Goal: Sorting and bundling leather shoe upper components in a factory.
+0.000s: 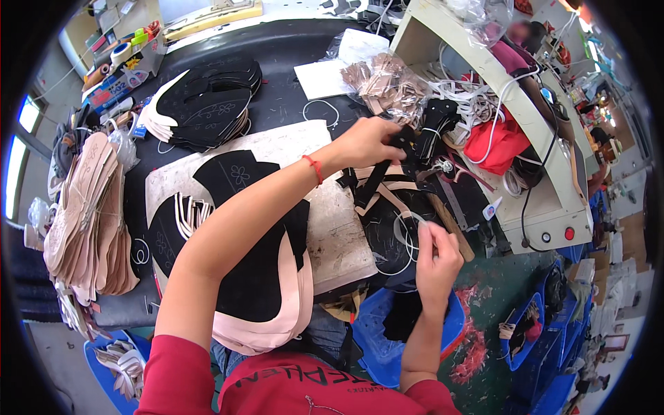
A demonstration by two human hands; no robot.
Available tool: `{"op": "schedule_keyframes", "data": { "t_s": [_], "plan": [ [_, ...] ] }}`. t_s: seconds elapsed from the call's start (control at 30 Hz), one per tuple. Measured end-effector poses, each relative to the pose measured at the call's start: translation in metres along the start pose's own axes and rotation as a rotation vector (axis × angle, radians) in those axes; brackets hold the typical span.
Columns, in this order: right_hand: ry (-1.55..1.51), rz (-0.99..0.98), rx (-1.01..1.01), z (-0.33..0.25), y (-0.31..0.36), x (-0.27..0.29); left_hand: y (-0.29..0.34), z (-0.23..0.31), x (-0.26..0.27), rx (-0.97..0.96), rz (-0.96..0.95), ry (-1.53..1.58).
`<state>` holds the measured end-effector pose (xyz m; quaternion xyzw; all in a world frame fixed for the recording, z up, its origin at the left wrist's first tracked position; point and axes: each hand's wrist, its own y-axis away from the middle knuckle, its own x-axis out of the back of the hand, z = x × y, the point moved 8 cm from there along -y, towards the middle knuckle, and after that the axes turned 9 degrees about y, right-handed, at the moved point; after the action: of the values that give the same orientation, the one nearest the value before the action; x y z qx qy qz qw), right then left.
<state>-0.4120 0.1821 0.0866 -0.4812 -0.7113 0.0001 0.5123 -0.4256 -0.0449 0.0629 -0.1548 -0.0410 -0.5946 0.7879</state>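
Strip (374,185), flat, black, probably fabric, under left hand (374,143)

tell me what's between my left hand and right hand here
In the head view, black and beige strips and a pale cord loop lie between the left hand and the right hand.

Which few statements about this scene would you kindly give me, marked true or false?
1. The left hand holds a black strip. True.
2. The red bracelet is on the right wrist. False: the red bracelet is on the left wrist.
3. Black material lies in the blue tub. True.
4. The beige bundle lies right of the pale board. False: the beige bundle lies left of it.
5. The right hand is nearer the person's body than the left hand. True.
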Motion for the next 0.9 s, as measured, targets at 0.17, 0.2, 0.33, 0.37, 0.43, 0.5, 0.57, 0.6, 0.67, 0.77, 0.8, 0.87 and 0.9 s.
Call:
{"op": "schedule_keyframes", "data": {
  "t_s": [0.17, 0.2, 0.33, 0.37, 0.43, 0.5, 0.57, 0.6, 0.67, 0.77, 0.8, 0.87, 0.9],
  "plan": [
    [-0.115, -0.406, -0.019, -0.010, 0.011, -0.005, 0.012, 0.012, 0.013, -0.099, 0.058, -0.331],
    [-0.114, -0.615, -0.059, -0.009, 0.021, -0.019, 0.024, 0.021, 0.021, -0.086, 0.030, -0.323],
    [-0.043, -1.039, -0.043, 0.015, 0.076, -0.045, 0.125, 0.086, 0.068, -0.365, 0.184, -0.438],
    [-0.023, -0.839, 0.118, 0.034, 0.084, -0.042, 0.161, 0.107, 0.080, -0.495, 0.283, -0.558],
    [0.325, -0.957, -0.033, 0.026, 0.079, -0.027, 0.243, 0.151, 0.114, -0.558, 0.515, -0.887],
    [0.187, -0.762, -0.028, 0.005, 0.066, -0.019, 0.347, 0.189, 0.167, -0.542, 0.821, -0.991],
    [0.090, -0.758, -0.081, -0.040, 0.051, -0.017, 0.471, 0.224, 0.211, -0.296, 1.205, -1.173],
    [0.218, -0.684, -0.011, -0.060, 0.039, -0.011, 0.524, 0.233, 0.234, -0.267, 1.293, -1.308],
    [0.175, -0.582, 0.053, -0.084, 0.018, -0.007, 0.630, 0.231, 0.287, -0.072, 1.672, -1.191],
    [0.302, -0.479, 0.150, -0.148, -0.006, -0.007, 0.758, 0.189, 0.370, 0.138, 2.017, -0.970],
    [0.258, -0.446, 0.228, -0.165, -0.012, -0.010, 0.788, 0.170, 0.398, 0.161, 2.065, -1.011],
    [0.236, -0.426, 0.301, -0.191, -0.019, -0.017, 0.825, 0.125, 0.454, 0.210, 2.200, -0.970],
    [0.254, -0.448, 0.308, -0.203, -0.020, -0.020, 0.843, 0.103, 0.480, 0.334, 2.243, -1.037]
  ]
}}
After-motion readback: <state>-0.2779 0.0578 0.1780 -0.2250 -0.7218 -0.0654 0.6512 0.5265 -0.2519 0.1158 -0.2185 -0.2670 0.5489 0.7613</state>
